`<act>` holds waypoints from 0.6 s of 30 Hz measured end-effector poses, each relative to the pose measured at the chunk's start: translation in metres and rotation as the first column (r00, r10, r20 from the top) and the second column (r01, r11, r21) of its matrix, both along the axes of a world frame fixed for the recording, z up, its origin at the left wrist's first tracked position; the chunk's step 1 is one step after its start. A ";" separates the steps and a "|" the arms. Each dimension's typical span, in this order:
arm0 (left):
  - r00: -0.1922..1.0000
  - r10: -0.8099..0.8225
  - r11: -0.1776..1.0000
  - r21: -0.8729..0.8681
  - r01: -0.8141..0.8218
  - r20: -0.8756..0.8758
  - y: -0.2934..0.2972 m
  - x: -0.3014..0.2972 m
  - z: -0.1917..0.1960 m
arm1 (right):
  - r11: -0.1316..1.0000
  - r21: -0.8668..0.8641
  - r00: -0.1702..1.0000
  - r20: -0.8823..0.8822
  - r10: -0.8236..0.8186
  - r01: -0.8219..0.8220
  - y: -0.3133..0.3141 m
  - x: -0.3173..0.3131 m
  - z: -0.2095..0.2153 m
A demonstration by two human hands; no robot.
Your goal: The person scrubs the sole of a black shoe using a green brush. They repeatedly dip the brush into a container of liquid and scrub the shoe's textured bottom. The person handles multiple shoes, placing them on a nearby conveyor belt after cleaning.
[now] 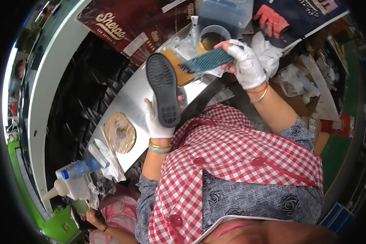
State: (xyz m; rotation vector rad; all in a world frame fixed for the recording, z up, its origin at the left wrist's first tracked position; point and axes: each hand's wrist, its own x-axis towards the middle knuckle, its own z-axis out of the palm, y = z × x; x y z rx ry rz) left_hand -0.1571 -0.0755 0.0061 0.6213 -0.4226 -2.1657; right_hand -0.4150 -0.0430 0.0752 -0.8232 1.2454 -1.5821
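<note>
In my left hand [157, 125], wearing a white fingertip-less glove, a black shoe sole [163, 87] stands with its treaded face toward me. My fingers close around its lower end from both sides. My right hand [248, 67], gloved the same way, grips a teal brush [209, 60] with a ridged handle. Its dark bristles point left toward the sole, with a small gap between them. Beneath the brush tip and beside the sole lies a tan pad [179, 69]. Just behind the brush is a clear cup [213, 34] with brownish contents.
On the metal bench [132, 103] lies a round plastic-wrapped pad [120, 133]. A blue bottle [80, 168] and white squeeze bottle [71, 187] are at lower left, near another person's hand [95, 218]. Dark red boxes [138, 24], a translucent container [225, 16] and a red glove [271, 19] lie behind.
</note>
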 end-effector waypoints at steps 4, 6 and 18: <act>1.000 0.009 0.995 -0.096 -0.007 0.023 0.002 0.002 0.010 | 0.991 -0.073 0.992 -0.062 0.109 -0.113 -0.003 0.059 0.024; 1.000 0.010 0.995 -0.095 -0.007 0.024 0.005 0.002 0.013 | 0.987 -0.072 0.987 -0.088 0.134 -0.140 -0.006 0.067 0.022; 0.998 0.009 0.998 -0.063 -0.013 -0.059 0.007 0.000 0.021 | 0.980 -0.111 0.976 -0.160 0.148 -0.167 -0.004 0.088 0.012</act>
